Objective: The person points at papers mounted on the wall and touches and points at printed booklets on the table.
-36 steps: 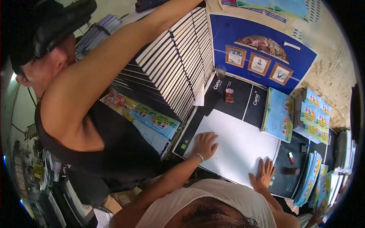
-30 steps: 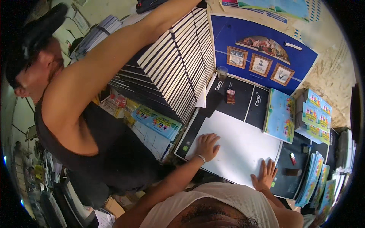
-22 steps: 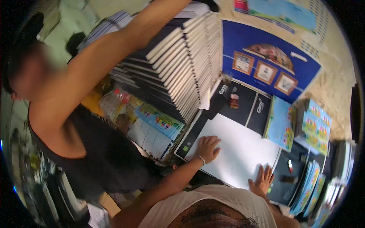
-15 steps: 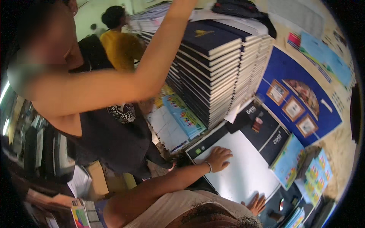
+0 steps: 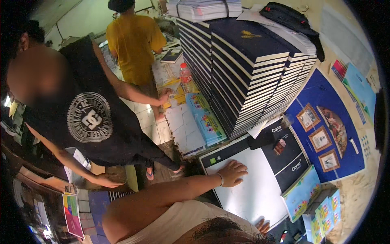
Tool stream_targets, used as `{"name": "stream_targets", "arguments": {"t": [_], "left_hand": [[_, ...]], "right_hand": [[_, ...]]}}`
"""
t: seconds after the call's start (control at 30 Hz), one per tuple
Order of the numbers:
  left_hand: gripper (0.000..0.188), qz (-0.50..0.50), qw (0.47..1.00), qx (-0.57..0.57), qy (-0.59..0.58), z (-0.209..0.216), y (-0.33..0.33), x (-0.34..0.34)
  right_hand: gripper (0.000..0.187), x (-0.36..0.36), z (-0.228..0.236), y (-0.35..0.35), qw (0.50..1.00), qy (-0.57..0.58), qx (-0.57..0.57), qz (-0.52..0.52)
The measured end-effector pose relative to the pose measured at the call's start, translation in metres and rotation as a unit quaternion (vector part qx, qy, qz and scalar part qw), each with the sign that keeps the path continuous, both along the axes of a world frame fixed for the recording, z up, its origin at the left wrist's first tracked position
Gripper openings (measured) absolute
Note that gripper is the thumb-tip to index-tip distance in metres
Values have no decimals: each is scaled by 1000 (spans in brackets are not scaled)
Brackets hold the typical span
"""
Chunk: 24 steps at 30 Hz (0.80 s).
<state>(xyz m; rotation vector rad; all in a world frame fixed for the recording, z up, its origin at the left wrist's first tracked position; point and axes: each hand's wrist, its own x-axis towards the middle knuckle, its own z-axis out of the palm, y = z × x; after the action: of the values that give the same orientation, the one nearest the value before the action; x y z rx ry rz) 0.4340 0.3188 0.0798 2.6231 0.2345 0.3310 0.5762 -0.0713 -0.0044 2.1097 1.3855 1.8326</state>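
My left hand [image 5: 233, 173] lies palm down on a blank white sheet [image 5: 254, 191], its fingers stretched and slightly apart, with a thin band on the wrist. My right hand [image 5: 263, 225] rests at the sheet's near right edge, only its fingers showing, spread and flat. Neither hand holds anything. The sheet lies on a black desk surface [image 5: 284, 140] with white printing. Beside its right edge, blue booklets [image 5: 301, 194] with colourful covers lean in a stack.
Tall stacks of dark blue hardcover books [image 5: 243, 77] rise beyond the sheet. Left of them, a red-capped bottle [image 5: 185, 77] and colourful booklets [image 5: 205, 118] stand on a tiled counter [image 5: 178, 126]. A person in black [image 5: 101, 101] stands close at left; another in yellow [image 5: 136, 44] is farther off.
The person in black has lowered the raised arm and moved left, a hand now by the counter. The head view has shifted, and less of my right hand shows. My left hand stays on the sheet.
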Motion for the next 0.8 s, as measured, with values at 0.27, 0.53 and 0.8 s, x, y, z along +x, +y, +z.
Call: {"name": "stream_targets", "arguments": {"t": [0.27, 0.53, 0.8], "left_hand": [[45, 10, 1000, 6, -3, -11, -1, 0], [43, 10, 1000, -13, -8, -14, -3, 2], [41, 14, 998, -15, -53, -17, -1, 2]], "right_hand": [[87, -47, 26, -25, 917, 268, -189, -229], [118, -41, 3, -39, 815, 489, -163, -265], [119, -22, -41, -67, 935, 263, -166, -170]]}}
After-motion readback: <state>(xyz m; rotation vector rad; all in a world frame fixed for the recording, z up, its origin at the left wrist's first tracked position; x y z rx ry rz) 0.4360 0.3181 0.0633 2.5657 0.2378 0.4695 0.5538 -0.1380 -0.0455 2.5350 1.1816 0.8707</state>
